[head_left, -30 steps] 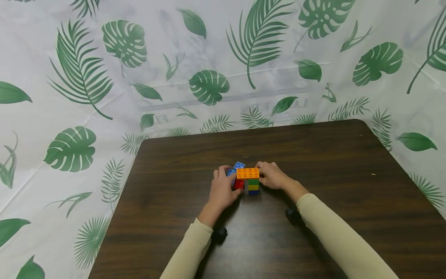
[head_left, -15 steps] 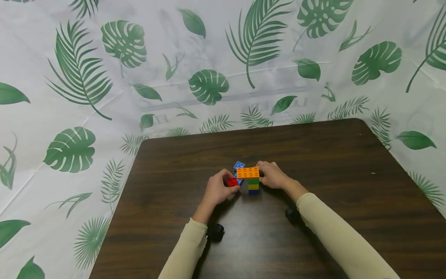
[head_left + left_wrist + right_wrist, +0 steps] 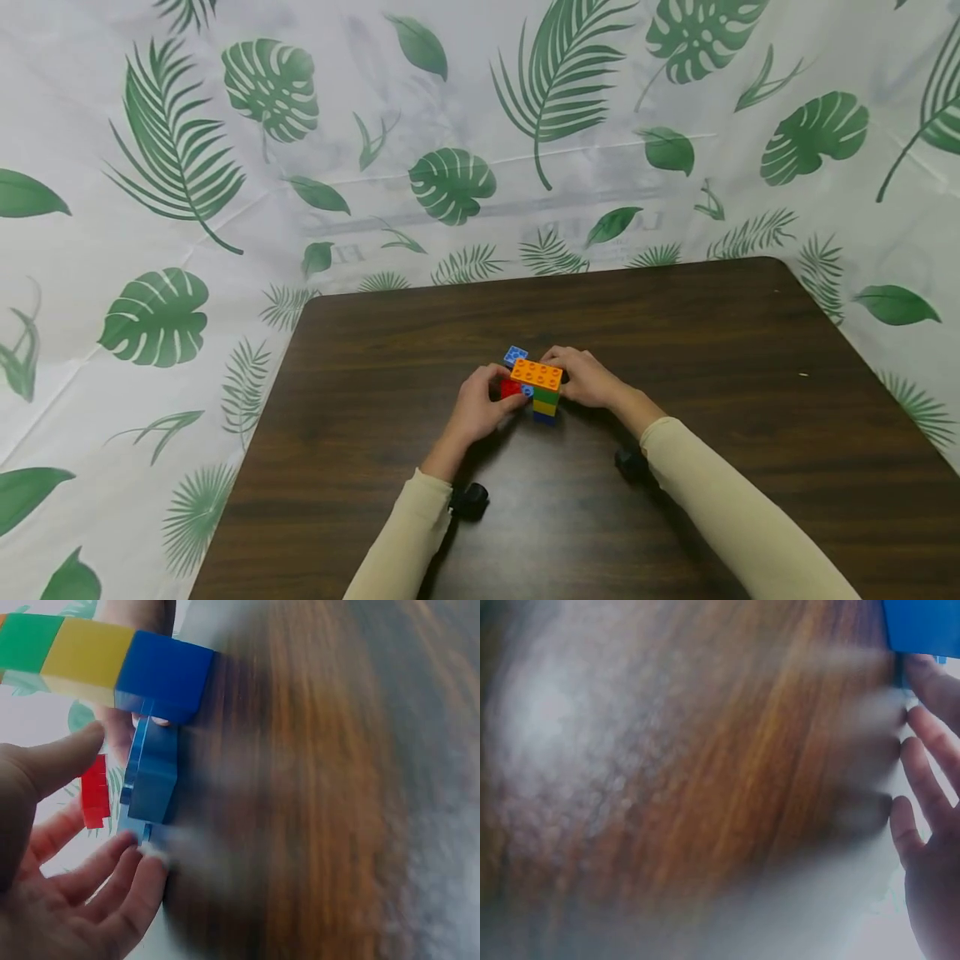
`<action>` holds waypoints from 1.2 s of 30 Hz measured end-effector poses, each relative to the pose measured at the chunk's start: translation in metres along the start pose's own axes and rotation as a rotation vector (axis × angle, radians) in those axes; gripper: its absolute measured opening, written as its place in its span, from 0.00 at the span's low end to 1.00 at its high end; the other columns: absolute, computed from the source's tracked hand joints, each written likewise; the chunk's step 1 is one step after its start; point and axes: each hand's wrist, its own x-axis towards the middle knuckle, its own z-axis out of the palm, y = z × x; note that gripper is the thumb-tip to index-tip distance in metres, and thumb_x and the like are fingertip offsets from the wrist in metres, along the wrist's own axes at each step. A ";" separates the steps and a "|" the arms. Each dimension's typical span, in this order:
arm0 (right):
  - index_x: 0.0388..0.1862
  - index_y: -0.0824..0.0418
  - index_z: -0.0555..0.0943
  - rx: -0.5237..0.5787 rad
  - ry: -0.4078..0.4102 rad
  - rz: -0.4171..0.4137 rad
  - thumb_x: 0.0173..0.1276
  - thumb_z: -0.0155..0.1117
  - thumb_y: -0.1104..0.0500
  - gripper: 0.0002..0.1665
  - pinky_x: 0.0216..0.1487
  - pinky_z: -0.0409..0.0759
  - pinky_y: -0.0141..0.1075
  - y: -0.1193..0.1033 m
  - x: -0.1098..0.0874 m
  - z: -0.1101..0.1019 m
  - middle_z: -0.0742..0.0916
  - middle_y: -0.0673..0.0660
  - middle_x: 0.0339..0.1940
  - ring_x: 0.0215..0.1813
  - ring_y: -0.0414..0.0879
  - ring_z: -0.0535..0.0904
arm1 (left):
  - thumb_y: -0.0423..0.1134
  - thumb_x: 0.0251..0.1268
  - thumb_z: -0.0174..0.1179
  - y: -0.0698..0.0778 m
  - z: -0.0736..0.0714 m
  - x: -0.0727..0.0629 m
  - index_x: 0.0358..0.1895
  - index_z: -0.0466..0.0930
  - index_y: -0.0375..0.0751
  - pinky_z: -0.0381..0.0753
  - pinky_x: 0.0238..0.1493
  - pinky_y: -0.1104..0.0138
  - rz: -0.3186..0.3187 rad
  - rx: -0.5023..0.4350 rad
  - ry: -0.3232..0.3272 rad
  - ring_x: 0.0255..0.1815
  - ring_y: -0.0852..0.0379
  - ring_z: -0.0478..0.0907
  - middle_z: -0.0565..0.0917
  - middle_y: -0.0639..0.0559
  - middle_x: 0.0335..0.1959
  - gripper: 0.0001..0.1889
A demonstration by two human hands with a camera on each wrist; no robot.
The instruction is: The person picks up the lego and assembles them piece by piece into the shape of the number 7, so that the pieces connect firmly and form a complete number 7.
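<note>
My left hand [image 3: 474, 407] pinches a small red toy building brick [image 3: 510, 389] between thumb and fingers, just left of a brick tower [image 3: 546, 400]. Stacked in it are a dark blue brick [image 3: 165, 675], a yellow one [image 3: 88, 656] and a green one [image 3: 30, 643], topped by a long orange brick [image 3: 536, 374] that overhangs to the left. Around the tower's right and far side, my right hand [image 3: 588, 380] grips it, its fingertips partly hidden. Under the overhang sits a light blue brick [image 3: 155, 769], close to the left fingers.
Another light blue piece [image 3: 515, 356] lies behind the tower. The dark wooden table [image 3: 675, 333] reaches back to a leaf-print cloth [image 3: 450, 100]. Black wrist cameras sit under both forearms.
My left hand drew the red brick left, away from the tower, then brought it back right toward it. The tower has turned slightly; my right hand has shifted a little left at its fingertips.
</note>
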 end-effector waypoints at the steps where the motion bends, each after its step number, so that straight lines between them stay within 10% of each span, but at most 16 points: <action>1: 0.58 0.58 0.82 -0.002 0.004 0.006 0.63 0.71 0.60 0.23 0.63 0.64 0.57 0.000 0.000 0.000 0.81 0.53 0.55 0.60 0.55 0.74 | 0.47 0.58 0.72 -0.001 -0.001 -0.001 0.48 0.80 0.44 0.78 0.42 0.61 -0.014 -0.018 0.015 0.40 0.52 0.77 0.79 0.48 0.43 0.18; 6: 0.59 0.58 0.81 -0.006 0.037 0.042 0.64 0.70 0.60 0.23 0.63 0.69 0.55 0.003 -0.001 0.002 0.82 0.55 0.56 0.60 0.54 0.75 | 0.46 0.65 0.66 0.001 -0.008 -0.005 0.51 0.79 0.40 0.80 0.31 0.61 -0.090 -0.255 0.016 0.34 0.44 0.79 0.79 0.44 0.42 0.17; 15: 0.52 0.64 0.80 0.126 0.164 0.327 0.62 0.72 0.55 0.23 0.38 0.80 0.44 -0.010 -0.022 -0.003 0.83 0.59 0.43 0.36 0.49 0.79 | 0.39 0.74 0.56 0.007 0.003 -0.016 0.56 0.63 0.30 0.84 0.40 0.51 -0.265 -0.714 -0.251 0.44 0.34 0.82 0.79 0.28 0.50 0.19; 22: 0.60 0.69 0.70 0.653 0.136 0.562 0.69 0.66 0.58 0.27 0.31 0.85 0.42 -0.031 -0.035 0.001 0.78 0.68 0.48 0.31 0.51 0.86 | 0.36 0.72 0.58 0.011 0.014 -0.021 0.52 0.63 0.32 0.84 0.43 0.53 -0.304 -0.814 -0.244 0.45 0.36 0.83 0.80 0.29 0.50 0.16; 36: 0.60 0.69 0.72 0.647 0.160 0.544 0.71 0.64 0.58 0.24 0.32 0.85 0.42 -0.027 -0.031 0.005 0.78 0.67 0.49 0.35 0.51 0.85 | 0.39 0.73 0.58 0.012 0.009 -0.024 0.54 0.67 0.31 0.85 0.37 0.55 -0.339 -0.793 -0.205 0.47 0.35 0.82 0.80 0.31 0.50 0.17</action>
